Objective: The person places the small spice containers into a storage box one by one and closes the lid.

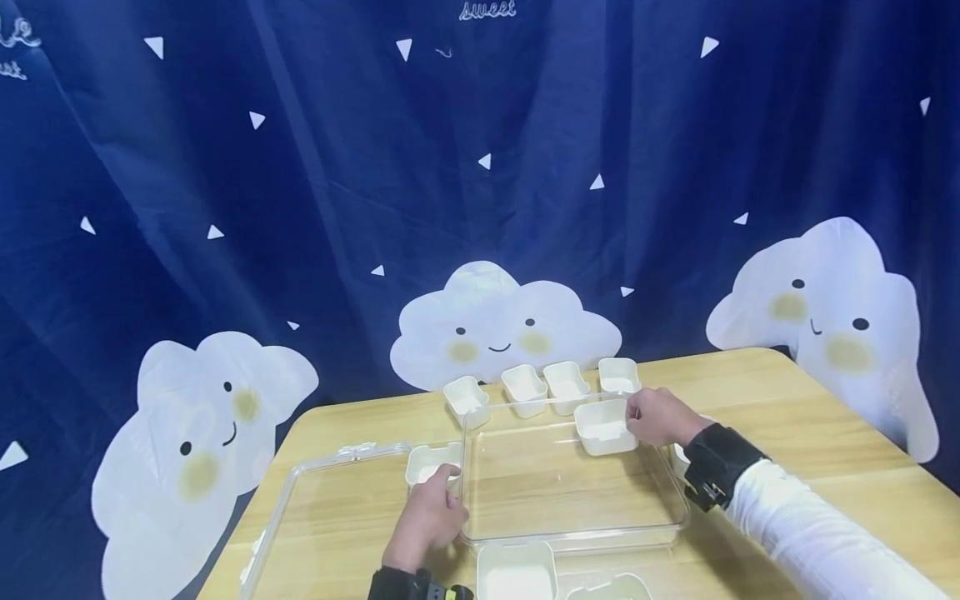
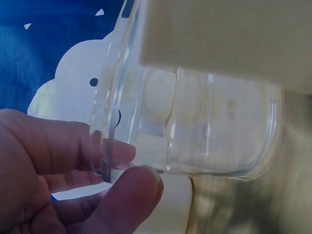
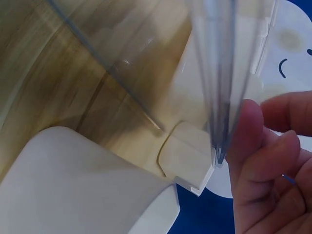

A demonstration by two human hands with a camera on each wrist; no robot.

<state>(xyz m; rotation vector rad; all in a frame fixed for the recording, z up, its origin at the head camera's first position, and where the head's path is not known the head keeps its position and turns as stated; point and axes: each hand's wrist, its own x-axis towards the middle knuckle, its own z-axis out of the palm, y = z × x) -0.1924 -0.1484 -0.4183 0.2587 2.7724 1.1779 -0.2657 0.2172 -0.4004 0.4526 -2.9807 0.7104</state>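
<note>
A clear plastic box [image 1: 558, 492] stands in the middle of the wooden table, between the two hands. My left hand [image 1: 431, 512] pinches its left edge; in the left wrist view the thumb and forefinger [image 2: 117, 151] meet at the clear wall. My right hand [image 1: 663, 417] grips the box's far right side, and the right wrist view shows fingertips against the clear rim [image 3: 224, 122]. A cream cup [image 1: 606, 427] appears beside the right fingers; whether it sits inside the box or behind its wall I cannot tell. Another cream cup [image 1: 433, 463] stands just beyond the left hand.
Several cream cups, one of them a cup [image 1: 566, 385] near the middle, line the table's far edge. More stand in front, including a square cup [image 1: 517, 573]. A clear lid [image 1: 330, 508] with clips lies at left. Behind hangs a blue curtain [image 1: 337, 167] with clouds.
</note>
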